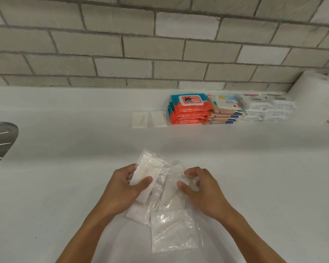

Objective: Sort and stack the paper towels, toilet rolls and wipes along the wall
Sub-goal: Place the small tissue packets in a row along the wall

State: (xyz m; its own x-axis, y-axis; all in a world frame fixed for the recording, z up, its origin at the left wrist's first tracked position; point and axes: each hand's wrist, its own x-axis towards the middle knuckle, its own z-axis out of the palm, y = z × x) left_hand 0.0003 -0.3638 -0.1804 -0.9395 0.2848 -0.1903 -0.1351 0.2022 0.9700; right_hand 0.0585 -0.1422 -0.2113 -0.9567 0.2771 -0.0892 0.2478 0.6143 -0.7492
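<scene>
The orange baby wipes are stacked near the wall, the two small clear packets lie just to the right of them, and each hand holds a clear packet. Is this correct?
Not quite. In the head view the two small clear packets lie to the left of the orange baby wipes, not the right. The rest holds: the left hand and right hand each hold a clear packet.

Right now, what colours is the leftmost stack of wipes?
Orange-red and teal wipes stack, clearest in the head view.
</scene>
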